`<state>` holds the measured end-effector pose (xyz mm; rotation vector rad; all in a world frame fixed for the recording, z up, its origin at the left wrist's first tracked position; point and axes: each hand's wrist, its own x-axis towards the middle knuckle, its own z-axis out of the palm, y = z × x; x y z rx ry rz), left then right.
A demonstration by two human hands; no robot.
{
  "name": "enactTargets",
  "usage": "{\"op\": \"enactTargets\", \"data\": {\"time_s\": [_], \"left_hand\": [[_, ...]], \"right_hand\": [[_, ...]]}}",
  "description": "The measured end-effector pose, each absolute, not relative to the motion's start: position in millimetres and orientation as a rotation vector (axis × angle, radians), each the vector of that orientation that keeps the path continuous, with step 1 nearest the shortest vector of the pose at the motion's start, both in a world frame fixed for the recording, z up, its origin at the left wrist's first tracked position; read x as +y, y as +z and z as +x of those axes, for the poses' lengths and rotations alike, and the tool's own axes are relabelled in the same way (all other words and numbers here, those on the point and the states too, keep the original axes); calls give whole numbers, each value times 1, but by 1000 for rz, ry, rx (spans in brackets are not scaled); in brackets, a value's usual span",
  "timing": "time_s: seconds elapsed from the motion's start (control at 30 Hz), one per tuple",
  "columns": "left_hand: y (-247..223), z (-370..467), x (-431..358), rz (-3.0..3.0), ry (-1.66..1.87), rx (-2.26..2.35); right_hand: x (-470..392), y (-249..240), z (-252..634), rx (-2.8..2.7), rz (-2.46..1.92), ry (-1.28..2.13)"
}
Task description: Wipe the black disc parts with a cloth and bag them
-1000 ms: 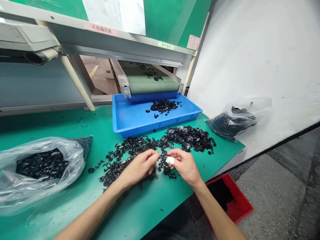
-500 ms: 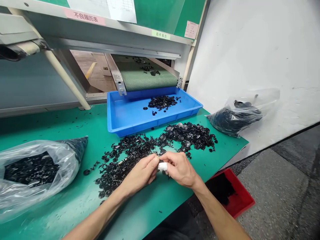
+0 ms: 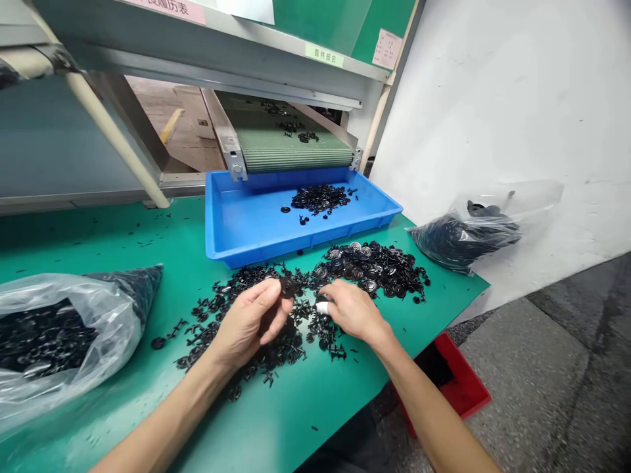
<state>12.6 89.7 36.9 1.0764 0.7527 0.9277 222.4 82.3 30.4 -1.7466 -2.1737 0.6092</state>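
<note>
The smooth green tabletop [image 3: 271,427] shone at its near end. Over it the left hand [image 3: 256,318] pinched a dark, flat, round piece [image 3: 288,287] at the tips of thumb and fingers, held above a tangle of small spiky black parts [image 3: 290,345]. The right hand [image 3: 352,309], a white wrap [image 3: 323,307] on one digit, dipped to those parts with its fingers bent and close together; I couldn't tell whether they gripped anything. The round piece stood apart from them, to their left. A crinkled clear bag [image 3: 121,322] gaped on the left, full of black bits. Beyond the hands lay a glossy heap of ringed discs [image 3: 389,270], then a smooth-walled blue tray [image 3: 246,217], and above its far side a ribbed green belt [image 3: 300,154].
</note>
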Motion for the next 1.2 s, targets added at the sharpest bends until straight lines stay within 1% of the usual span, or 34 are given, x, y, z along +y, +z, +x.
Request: {"op": "enactTargets", "data": {"time_s": [0.2, 0.37, 0.57, 0.73, 0.87, 1.0, 1.1, 1.2], "left_hand": [[41, 11, 89, 860, 1049, 662], [41, 16, 88, 785, 989, 703], [40, 28, 85, 485, 980, 738], [41, 38, 76, 462, 1005, 732], [36, 48, 68, 464, 932, 766], [29, 56, 62, 485, 871, 852], [29, 54, 64, 459, 908, 832], [34, 47, 73, 392, 949, 793]], "right_hand": [[89, 16, 223, -2059, -1604, 756], [84, 9, 236, -1894, -1422, 798], [66, 12, 235, -1651, -1227, 864], [58, 14, 236, -1531, -1203, 880], [52, 17, 230, -1461, -1124, 863], [47, 28, 219, -1622, -1067, 787], [56, 35, 220, -1815, -1029, 765], [83, 34, 228, -1936, -1277, 535]]}}
